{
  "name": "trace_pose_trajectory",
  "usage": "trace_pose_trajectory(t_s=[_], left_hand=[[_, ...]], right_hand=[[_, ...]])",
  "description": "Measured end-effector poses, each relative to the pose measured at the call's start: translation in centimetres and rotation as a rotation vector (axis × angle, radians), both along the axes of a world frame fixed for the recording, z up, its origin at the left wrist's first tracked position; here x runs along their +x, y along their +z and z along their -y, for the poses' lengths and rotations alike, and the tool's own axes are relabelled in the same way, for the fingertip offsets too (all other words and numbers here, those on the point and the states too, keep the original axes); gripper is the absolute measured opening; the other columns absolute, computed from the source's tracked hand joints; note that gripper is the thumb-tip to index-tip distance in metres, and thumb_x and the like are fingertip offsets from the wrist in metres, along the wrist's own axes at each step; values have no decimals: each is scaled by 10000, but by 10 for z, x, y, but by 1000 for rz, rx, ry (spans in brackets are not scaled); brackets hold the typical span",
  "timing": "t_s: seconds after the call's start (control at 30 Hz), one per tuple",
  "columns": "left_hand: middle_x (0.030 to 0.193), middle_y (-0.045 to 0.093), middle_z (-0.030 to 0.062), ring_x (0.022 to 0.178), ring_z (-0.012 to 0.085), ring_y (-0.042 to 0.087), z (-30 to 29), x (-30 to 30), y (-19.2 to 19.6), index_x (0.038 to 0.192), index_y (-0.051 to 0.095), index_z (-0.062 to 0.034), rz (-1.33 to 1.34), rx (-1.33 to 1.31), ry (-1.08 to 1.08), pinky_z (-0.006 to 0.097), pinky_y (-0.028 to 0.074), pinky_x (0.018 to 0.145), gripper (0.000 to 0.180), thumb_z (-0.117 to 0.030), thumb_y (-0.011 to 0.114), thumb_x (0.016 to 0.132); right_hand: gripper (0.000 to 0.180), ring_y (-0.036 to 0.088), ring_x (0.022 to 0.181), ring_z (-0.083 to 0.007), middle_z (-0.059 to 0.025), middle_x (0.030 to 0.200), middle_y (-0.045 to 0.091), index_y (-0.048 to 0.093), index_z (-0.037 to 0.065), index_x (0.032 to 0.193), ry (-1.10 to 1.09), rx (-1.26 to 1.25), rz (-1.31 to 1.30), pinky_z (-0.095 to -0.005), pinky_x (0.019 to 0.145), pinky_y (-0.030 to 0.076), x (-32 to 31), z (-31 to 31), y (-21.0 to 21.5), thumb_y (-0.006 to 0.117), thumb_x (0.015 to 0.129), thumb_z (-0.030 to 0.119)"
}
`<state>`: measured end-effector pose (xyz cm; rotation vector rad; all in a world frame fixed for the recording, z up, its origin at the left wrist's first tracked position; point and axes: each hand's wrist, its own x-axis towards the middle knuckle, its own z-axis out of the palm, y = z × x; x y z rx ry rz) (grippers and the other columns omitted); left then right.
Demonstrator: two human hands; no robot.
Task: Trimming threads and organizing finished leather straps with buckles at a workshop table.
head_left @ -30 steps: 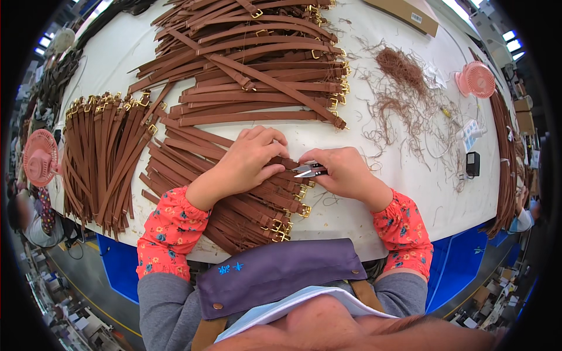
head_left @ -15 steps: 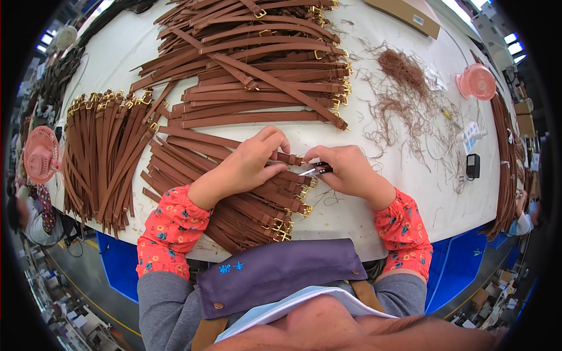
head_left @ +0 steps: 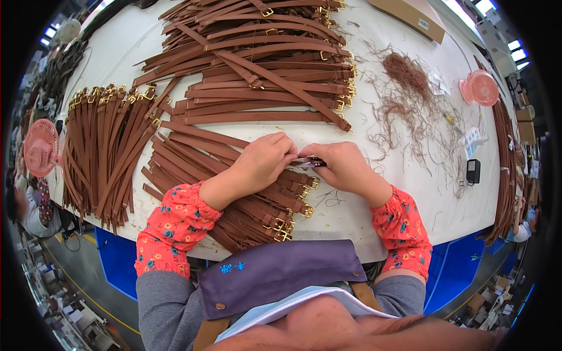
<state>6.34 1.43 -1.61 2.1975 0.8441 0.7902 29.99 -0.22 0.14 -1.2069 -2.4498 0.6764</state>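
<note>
My left hand (head_left: 264, 159) is closed, thumb and fingers pinching the buckle end of a brown leather strap (head_left: 211, 135) that trails off to the left. Its buckle is hidden by the fingers. Close beside it, my right hand (head_left: 345, 166) grips small thread snips (head_left: 311, 162) with dark handles, their blades pointing left at my left fingertips. Beneath both hands lies a fanned pile of similar straps (head_left: 234, 213), gold buckles on their right ends.
A large heap of buckled straps (head_left: 263, 76) covers the far middle; another bundle (head_left: 105, 152) lies left. Thread scraps (head_left: 404, 73) spread at far right. Two pink fans (head_left: 42, 147) stand at the sides. A black adapter (head_left: 473, 171) and a cardboard box (head_left: 410, 19) sit on the white table.
My left hand has shifted right, so its fingers meet the snips. The strap end that showed between my hands is now mostly covered. The snips' blades have come closer to my left fingertips.
</note>
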Motion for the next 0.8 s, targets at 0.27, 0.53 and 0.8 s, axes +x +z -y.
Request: trace_pose_trajectory(t_s=[0.27, 0.53, 0.8], left_hand=[[885, 650, 102, 793, 286, 644, -4, -8, 16, 1113, 612, -36, -18, -385, -5, 410, 516, 715, 224, -112, 703, 923], [864, 648, 69, 724, 246, 633, -3, -7, 11, 1064, 746, -72, -94, -217, -47, 372, 508, 679, 219, -184, 766, 877], [779, 648, 126, 733, 328, 646, 0, 4, 3, 926, 698, -42, -165, -31, 53, 440, 508, 655, 141, -174, 735, 891]], right_hand=[[177, 666, 707, -352, -96, 729, 683, 659, 147, 1015, 25, -112, 83, -465, 614, 495, -3, -13, 4, 711, 846, 160], [177, 668, 718, -360, -116, 756, 681, 616, 101, 1029, -44, -76, -6, -437, 613, 500, -2, -13, 11, 685, 868, 70], [200, 677, 705, -312, -99, 800, 694, 642, 110, 1067, -35, -59, -87, -374, 621, 518, 1, -13, 16, 725, 885, 124]])
